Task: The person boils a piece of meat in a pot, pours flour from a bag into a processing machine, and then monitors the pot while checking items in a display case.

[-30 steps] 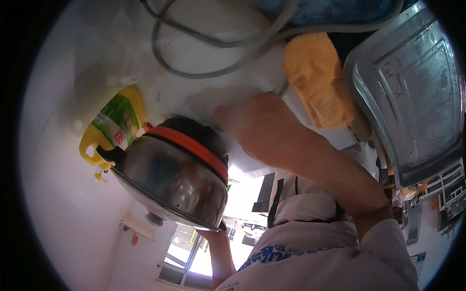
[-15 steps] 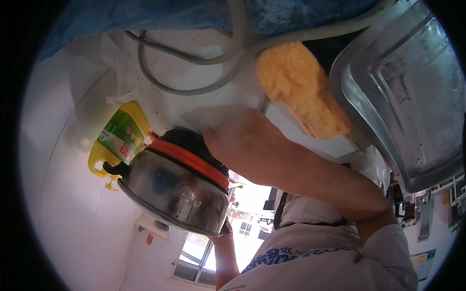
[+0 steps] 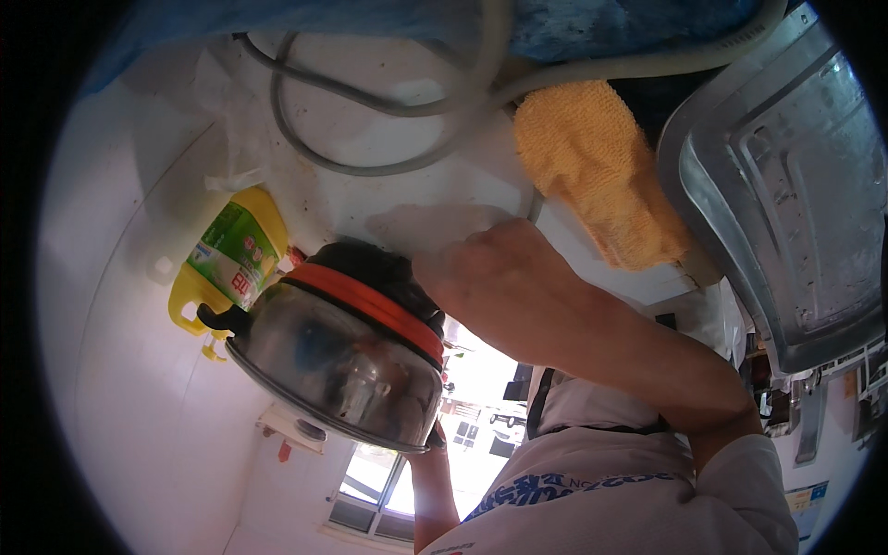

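Observation:
A shiny steel pot (image 3: 338, 365) with black handles, an orange band and a black part beyond the band tilts left of the middle. My left hand (image 3: 432, 442) is at its near right handle, closed round it; the pot hides most of the fingers. Beside the black part, my right hand (image 3: 495, 277) is a closed fist with its back toward me. Its fingertips are out of sight, so whatever lies in them, if anything, cannot be made out. An orange textured cloth (image 3: 597, 171) lies beyond the right hand.
A yellow bottle (image 3: 231, 245) with a green label stands left of the pot. Grey hoses (image 3: 370, 169) loop at the far side under blue sheeting (image 3: 277, 23). At right is a wet metal sink or tray (image 3: 680, 176). A bright window (image 3: 375, 490) shows below the pot.
The view has shifted slightly, so the cloth, hoses and metal tray appear farther right. My right hand has moved a little right relative to the pot. The left hand stays at the handle.

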Demonstrator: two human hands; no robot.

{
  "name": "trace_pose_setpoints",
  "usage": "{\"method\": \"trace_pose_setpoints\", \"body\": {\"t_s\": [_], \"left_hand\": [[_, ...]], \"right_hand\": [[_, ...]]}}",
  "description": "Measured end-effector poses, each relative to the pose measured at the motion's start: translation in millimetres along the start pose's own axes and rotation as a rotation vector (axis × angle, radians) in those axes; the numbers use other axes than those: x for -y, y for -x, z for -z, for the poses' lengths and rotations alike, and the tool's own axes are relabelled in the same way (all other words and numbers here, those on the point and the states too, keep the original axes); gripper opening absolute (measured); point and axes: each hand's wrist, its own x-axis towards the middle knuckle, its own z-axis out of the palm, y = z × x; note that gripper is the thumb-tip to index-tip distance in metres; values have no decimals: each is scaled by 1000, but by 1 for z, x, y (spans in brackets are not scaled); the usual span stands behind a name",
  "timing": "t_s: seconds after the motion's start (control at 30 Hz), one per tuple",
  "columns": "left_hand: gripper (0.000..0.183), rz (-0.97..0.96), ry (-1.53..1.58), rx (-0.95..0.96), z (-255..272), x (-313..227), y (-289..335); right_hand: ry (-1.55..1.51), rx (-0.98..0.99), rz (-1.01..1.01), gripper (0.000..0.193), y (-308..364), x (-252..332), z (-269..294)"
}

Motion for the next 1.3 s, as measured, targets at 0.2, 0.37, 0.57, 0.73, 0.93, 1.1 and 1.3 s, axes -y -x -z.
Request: {"method": "trace_pose_setpoints", "body": {"t_s": [0.2,0.37,0.57,0.73,0.93,1.1,1.3], "left_hand": [[21,36,195,45,-14,-28,-5],[40,502,1101,-143,-25,-47,-11],[53,247,431,-226,-75,-103,-13],[61,405,553,-269,-69,-109,-18],[53,458,870,-187,-58,-76,-12],[29,542,925,-321,-67,-114,-29],[19,503,812,-388,-74,-112,-23]], "right_hand": [[-32,-16,-4,8,0,4,-2],[2,65,-7,12,-2,9,-4],[40,256,58,12,-17,7,5],[-151,276,31,9,-29,2,-6],[-246,262,-13,13,-31,10,-8],[-189,308,-70,13,-34,25,3],[261,-47,146,8,-51,56,34]]}}
